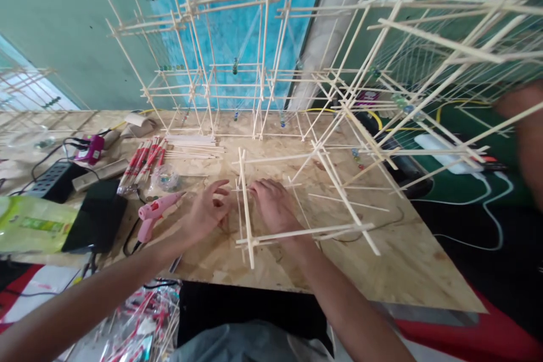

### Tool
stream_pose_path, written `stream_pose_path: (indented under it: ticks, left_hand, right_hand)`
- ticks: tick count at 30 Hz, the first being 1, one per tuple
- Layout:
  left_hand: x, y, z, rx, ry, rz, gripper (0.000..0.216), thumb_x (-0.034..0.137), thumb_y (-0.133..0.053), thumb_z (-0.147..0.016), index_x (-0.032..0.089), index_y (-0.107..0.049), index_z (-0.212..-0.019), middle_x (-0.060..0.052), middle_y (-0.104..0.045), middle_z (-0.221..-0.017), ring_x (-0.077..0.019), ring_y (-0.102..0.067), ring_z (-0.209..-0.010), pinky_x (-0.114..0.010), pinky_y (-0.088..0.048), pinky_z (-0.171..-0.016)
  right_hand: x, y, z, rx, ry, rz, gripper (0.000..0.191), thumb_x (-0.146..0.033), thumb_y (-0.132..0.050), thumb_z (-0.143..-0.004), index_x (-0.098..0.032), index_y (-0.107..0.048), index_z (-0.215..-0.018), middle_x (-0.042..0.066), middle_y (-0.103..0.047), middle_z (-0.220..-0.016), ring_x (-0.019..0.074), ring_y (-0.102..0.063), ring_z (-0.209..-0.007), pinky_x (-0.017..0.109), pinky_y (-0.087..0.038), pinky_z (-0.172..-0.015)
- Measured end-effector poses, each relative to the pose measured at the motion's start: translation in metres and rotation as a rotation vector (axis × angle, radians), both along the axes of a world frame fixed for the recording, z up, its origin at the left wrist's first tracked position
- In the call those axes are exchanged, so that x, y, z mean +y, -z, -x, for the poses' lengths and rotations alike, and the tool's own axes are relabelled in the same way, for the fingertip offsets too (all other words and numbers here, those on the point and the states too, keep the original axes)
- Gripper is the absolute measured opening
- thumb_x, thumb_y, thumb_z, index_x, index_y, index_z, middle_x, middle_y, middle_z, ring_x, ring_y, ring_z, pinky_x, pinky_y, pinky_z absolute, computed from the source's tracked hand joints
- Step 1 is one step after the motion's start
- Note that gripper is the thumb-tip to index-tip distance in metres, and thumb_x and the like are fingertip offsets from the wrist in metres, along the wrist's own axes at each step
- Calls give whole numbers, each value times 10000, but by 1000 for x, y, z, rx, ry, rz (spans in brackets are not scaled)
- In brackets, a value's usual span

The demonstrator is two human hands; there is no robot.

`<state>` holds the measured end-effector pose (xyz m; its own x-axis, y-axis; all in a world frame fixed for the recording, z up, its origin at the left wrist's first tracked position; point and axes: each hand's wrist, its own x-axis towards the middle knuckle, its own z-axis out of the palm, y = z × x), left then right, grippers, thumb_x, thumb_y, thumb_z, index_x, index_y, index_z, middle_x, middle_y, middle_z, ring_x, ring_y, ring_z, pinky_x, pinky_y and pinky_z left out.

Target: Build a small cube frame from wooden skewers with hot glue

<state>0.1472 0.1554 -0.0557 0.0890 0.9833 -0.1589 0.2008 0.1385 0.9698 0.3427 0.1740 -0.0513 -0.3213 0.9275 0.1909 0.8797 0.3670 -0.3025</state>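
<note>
My left hand (212, 203) is just left of a cube-like frame of thin wooden sticks (247, 203) on the board. Its fingers are curved and apart, with nothing visible in them. My right hand (274, 198) reaches inside that frame, its bent fingers close together by the left upright side, near a short thin crosspiece. Whatever lies under those fingertips is hidden. The frame's front stick (305, 233) crosses above my right wrist. Left of my left hand lies a pink hot glue gun (156, 215), nozzle toward the hand.
Tall stick structures with threads and marbles (235, 65) rise behind and to the right. Red-wrapped stick bundles (144, 161), a tape roll (165, 179), a power strip (53, 180) and a black box (95, 218) crowd the left. Another person's arm (528, 130) is at far right.
</note>
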Motion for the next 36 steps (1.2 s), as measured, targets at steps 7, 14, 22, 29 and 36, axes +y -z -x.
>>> stream_pose_path:
  ticks: [7,14,22,29,36]
  left_hand:
    - [27,23,-11,-127,-13,45,666,409,-859,-708,173,-650,-1295,-42,-690,-970,-63,-555,-484,-190,-414,-395]
    - [34,24,-10,-222,11,61,591,326,-921,-643,183,-713,-1178,-36,-702,-961,-104,-640,-645,-207,-492,-538]
    - [31,22,-14,-280,-32,89,597,307,-943,-609,189,-716,-1149,-28,-694,-944,-118,-639,-680,-237,-521,-590]
    - [28,23,-14,-297,-48,114,634,329,-955,-611,210,-721,-1189,-37,-683,-1003,-124,-650,-704,-224,-521,-560]
    - [28,26,-11,-317,-20,124,707,352,-967,-603,213,-698,-1241,-69,-703,-1069,-149,-682,-736,-252,-565,-594]
  right_hand:
    - [-1,-3,1,-12,9,17,200,-138,-539,-1016,-193,-728,-982,72,-762,-993,231,-664,-979,330,-446,-886]
    - [0,-4,2,-31,4,21,188,-112,-554,-994,-186,-725,-973,74,-766,-1002,230,-665,-986,332,-443,-896]
    - [0,-6,3,-35,19,40,204,-100,-542,-989,-195,-723,-991,86,-765,-1034,232,-661,-1000,338,-448,-906]
    - [0,-11,3,-33,20,73,216,-132,-529,-1012,-190,-735,-1034,95,-762,-1058,239,-660,-1019,349,-451,-918]
    - [0,-11,5,-15,7,55,284,-107,-520,-1003,-226,-727,-1156,75,-762,-1074,233,-663,-1029,332,-452,-913]
